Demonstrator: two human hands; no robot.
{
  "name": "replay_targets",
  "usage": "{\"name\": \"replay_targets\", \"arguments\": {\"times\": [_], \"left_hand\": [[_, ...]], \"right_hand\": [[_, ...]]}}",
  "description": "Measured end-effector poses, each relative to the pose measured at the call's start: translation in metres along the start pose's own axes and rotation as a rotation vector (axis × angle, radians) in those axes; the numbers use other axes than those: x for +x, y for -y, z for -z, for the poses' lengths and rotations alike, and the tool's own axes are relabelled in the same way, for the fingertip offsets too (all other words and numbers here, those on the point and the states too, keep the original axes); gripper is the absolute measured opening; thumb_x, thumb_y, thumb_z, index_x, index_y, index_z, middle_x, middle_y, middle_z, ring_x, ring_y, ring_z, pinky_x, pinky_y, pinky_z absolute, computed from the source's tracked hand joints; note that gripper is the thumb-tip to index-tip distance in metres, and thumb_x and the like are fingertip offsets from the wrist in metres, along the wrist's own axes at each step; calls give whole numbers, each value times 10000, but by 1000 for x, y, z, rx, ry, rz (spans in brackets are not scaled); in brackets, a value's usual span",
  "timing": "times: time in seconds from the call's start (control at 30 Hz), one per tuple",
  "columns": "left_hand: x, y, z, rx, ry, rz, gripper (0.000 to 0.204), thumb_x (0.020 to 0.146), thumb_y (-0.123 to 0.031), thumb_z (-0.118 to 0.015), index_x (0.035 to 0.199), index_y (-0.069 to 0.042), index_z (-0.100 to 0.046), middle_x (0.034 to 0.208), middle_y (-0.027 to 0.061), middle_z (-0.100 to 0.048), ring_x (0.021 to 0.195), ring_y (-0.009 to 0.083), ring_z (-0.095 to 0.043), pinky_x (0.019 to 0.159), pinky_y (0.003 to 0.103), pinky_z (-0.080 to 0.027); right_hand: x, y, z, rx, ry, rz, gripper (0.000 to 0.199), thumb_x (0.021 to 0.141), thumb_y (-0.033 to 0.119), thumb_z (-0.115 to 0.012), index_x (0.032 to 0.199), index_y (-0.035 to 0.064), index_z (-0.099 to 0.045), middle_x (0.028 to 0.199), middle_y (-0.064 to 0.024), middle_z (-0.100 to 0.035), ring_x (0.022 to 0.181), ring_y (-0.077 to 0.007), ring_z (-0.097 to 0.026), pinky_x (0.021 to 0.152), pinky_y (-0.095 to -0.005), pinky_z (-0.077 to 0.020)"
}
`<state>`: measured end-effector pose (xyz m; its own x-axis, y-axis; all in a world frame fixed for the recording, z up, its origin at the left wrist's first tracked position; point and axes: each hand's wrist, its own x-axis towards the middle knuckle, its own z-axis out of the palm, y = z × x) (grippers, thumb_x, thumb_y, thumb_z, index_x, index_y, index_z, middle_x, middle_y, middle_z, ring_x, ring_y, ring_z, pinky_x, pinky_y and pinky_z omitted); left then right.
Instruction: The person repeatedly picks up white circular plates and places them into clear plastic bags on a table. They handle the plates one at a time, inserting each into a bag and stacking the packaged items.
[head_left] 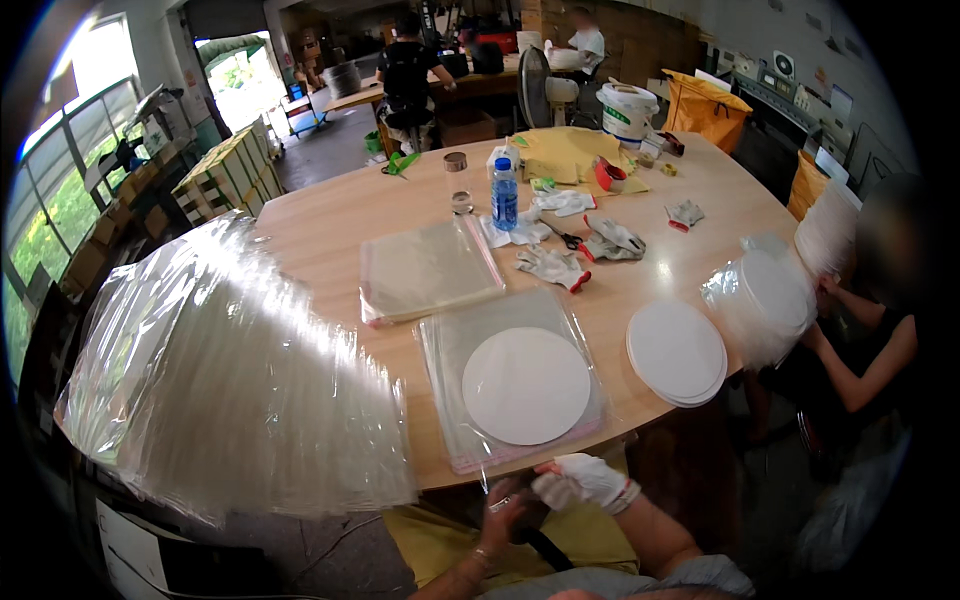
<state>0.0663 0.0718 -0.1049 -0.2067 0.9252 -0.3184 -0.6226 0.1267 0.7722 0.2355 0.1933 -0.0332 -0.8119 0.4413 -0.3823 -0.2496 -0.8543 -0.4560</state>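
White round disc (525, 385) lying on the clear-bag stack (450, 350), unsealed; gloved right hand (585, 480) and bare left hand (505, 512) below it, fingers curled together at the bag edge; loose disc pile (677, 352) right of it, unbagged.

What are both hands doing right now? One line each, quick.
Left hand: bare, fingers curled below the table edge; any grip cannot be told.
Right hand: gloved, closed at the clear bags edge.

Left hand (503, 512) below table edge (520, 462), grip unclear, co-worker's face blurred
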Motion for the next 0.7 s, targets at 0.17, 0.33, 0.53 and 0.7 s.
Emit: {"name": "replay_targets", "arguments": {"times": [0.17, 0.33, 0.53, 0.7], "left_hand": [[8, -44, 27, 207, 0, 208, 440, 954, -360, -413, 1068, 31, -576, 1111, 146, -597, 974, 230, -612, 791, 300, -478], [-1, -52, 12, 180, -61, 245, 442, 956, -363, -409, 1098, 21, -573, 1126, 101, -603, 1022, 214, -593, 791, 304, -475], [-23, -38, 19, 130, -30, 316, 426, 957, -357, -412, 1163, -11, -549, 1139, 60, -598, 1042, 197, -576, 807, 324, -478], [-23, -18, 36, 13, -108, 250, 391, 941, -361, -421, 1095, -36, -576, 1023, 78, -618, 958, 215, -597, 793, 347, -485]], "right_hand": [[-33, 62, -29, -741, -654, 438, 203, 881, 67, -438, 1052, -14, -513, 713, -95, -626, 584, -152, -611, 489, -255, -488], [-25, 64, 37, -1455, -930, 624, 145, 823, 150, -531, 826, 16, -587, 761, -145, -602, 683, -308, -585, 622, -386, -467], [4, -13, -47, -1693, -313, 914, 90, 732, 126, -608, 790, 59, -596, 845, -108, -570, 793, -299, -570, 683, -378, -478], [41, -69, -72, -1764, -279, 598, 101, 690, 104, -602, 775, 51, -589, 871, -113, -540, 816, -305, -551, 714, -373, -472]]}}
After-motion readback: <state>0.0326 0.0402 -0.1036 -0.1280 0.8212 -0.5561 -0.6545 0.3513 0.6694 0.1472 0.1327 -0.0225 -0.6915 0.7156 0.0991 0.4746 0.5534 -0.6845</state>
